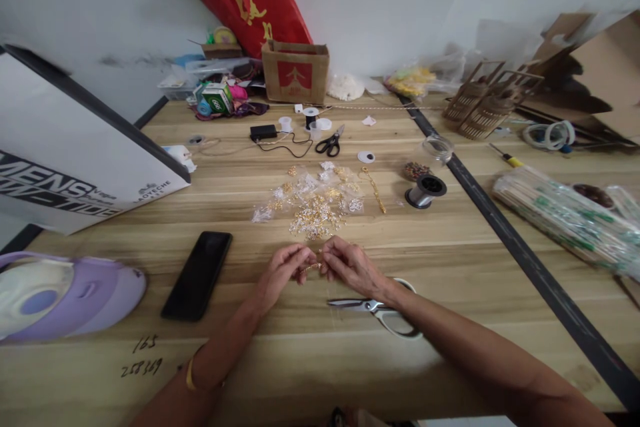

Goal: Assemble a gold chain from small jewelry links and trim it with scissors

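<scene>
A short, thin gold chain (313,266) spans the gap between my two hands. My left hand (283,271) pinches one end between thumb and fingers. At the other end, my right hand (353,268) has its fingertips pressed together on the same strand; the exact grip is too small to make out. Just beyond my fingers lies a heap of tiny gold and silver beads (316,215), with small clear bags (305,183) of findings behind it. Pale-handled scissors (371,305) rest partly under my right forearm. Another gold chain (374,192) lies to the right of the bags.
A black phone (197,275) and a purple visor cap (100,297) are on the left, beside a white box (85,147). A wire spool (425,191), a bead jar (425,159) and black scissors (331,141) stand or lie farther back. Wrapped sticks (565,213) lie right.
</scene>
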The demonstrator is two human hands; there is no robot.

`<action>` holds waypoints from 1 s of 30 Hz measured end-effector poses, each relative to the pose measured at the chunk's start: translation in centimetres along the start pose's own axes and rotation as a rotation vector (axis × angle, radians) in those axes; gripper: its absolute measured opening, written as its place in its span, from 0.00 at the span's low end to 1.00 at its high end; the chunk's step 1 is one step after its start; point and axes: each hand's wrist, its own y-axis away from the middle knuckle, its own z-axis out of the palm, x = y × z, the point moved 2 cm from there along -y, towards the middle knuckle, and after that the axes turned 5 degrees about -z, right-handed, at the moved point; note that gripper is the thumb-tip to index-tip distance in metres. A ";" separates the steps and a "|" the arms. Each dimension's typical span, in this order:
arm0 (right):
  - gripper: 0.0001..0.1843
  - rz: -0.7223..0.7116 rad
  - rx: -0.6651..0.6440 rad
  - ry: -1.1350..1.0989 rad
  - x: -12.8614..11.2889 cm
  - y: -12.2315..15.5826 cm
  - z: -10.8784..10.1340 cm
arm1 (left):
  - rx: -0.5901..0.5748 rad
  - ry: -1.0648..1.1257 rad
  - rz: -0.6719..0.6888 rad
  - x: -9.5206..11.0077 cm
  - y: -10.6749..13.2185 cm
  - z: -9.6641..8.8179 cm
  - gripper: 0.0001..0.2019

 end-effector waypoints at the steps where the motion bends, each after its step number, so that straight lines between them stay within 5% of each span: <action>1: 0.11 0.000 0.002 0.002 0.0 0.0 0.0 | -0.009 0.017 -0.010 -0.2 0.0 0.0 0.17; 30: 0.10 -0.111 -0.052 0.240 -0.6 0.5 0.1 | -0.015 -0.184 0.056 0.3 0.1 0.5 0.07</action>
